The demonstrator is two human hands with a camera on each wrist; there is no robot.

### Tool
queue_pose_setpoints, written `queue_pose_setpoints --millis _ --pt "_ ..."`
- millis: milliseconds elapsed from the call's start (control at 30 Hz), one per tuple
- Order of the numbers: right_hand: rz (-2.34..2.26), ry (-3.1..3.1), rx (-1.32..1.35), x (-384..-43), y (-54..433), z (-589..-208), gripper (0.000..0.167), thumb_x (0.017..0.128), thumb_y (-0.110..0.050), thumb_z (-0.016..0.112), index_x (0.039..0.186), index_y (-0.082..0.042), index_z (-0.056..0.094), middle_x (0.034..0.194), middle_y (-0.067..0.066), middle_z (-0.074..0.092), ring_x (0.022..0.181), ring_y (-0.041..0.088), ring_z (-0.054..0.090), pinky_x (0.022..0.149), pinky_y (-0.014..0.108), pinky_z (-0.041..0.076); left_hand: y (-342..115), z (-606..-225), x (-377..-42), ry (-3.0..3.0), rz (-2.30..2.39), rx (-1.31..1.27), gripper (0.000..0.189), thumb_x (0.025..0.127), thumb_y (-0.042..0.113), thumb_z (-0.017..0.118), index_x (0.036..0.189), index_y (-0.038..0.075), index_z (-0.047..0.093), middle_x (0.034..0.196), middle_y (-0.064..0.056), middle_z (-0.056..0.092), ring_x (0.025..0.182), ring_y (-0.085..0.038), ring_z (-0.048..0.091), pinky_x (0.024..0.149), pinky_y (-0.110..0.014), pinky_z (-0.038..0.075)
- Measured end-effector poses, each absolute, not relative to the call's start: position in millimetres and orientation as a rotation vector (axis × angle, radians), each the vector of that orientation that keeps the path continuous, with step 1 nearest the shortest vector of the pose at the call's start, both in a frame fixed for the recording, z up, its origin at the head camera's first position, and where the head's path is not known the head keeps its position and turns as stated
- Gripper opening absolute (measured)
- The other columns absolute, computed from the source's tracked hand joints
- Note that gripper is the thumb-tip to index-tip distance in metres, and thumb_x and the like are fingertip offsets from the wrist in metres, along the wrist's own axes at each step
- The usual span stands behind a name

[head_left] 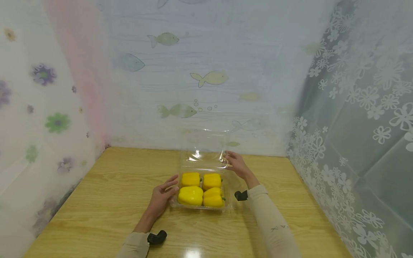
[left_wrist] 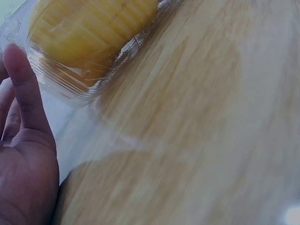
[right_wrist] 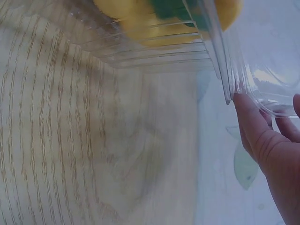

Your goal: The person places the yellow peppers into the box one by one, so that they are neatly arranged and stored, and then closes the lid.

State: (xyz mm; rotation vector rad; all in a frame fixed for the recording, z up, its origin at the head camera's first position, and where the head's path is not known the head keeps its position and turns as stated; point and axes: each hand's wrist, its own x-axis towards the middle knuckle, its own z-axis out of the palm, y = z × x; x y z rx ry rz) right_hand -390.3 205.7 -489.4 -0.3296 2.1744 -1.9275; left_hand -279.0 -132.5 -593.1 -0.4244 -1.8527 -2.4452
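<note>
A clear plastic clamshell box (head_left: 200, 208) stands on the table in the head view, its transparent lid (head_left: 206, 147) raised at the back. Inside its base lie several yellow bell peppers (head_left: 190, 196) with green stems. My left hand (head_left: 161, 195) is at the box's left side, fingers extended; in the left wrist view the thumb (left_wrist: 26, 89) reaches the ribbed corner. At the lid's lower right edge is my right hand (head_left: 237, 165). Its fingers (right_wrist: 255, 122) touch the clear plastic near the hinge in the right wrist view, loosely bent; some fingertips are partly behind the plastic.
The wooden table (head_left: 106, 200) extends around the box. Behind it hangs a pale curtain (head_left: 264, 71) with fish drawings. Flower-patterned sheets stand at the left (head_left: 42, 118) and right (head_left: 361, 118). Black wrist mounts (head_left: 157, 237) sit on both sleeves.
</note>
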Motion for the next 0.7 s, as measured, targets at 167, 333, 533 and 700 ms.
queue_pose_setpoints --millis 167,333,533,700 --pt "-1.941 2.173 -0.361 -392.4 208.0 -490.0 0.049 0.113 -0.013 0.034 0.158 0.006 0.025 0.161 0.032 0.025 0.143 0.05 0.035 0.111 0.06 0.039 -131.8 -592.6 -279.0 -1.853 -2.444 -0.41 0.043 0.097 0.003 0.067 0.133 -0.018 0.055 0.158 -0.021 0.041 0.09 -0.004 0.067 0.061 -0.014 0.048" --pt "-1.977 2.144 -0.408 -391.3 208.4 -489.8 0.049 0.112 -0.011 0.035 0.157 0.006 0.025 0.161 0.034 0.022 0.145 0.053 0.03 0.106 0.053 0.046 -131.4 -592.7 -277.7 -1.847 -2.448 -0.418 0.044 0.098 0.003 0.066 0.135 -0.017 0.055 0.158 -0.02 0.042 0.079 -0.003 0.062 0.057 -0.015 0.046" --pt "-2.002 2.14 -0.422 -388.0 207.8 -487.9 0.047 0.112 -0.009 0.036 0.156 0.004 0.029 0.16 0.034 0.023 0.144 0.053 0.03 0.102 0.045 0.052 -131.4 -592.1 -277.5 -1.842 -2.441 -0.431 0.044 0.098 0.005 0.067 0.135 -0.016 0.055 0.158 -0.018 0.042 0.078 -0.003 0.062 0.056 -0.015 0.045" --pt "-1.996 2.16 -0.442 -389.1 209.4 -489.5 0.048 0.112 -0.008 0.037 0.157 0.004 0.029 0.16 0.034 0.023 0.144 0.053 0.029 0.104 0.045 0.051 -131.2 -591.7 -277.7 -1.841 -2.445 -0.418 0.044 0.098 0.004 0.067 0.135 -0.016 0.055 0.158 -0.016 0.044 0.078 -0.002 0.062 0.057 -0.015 0.046"
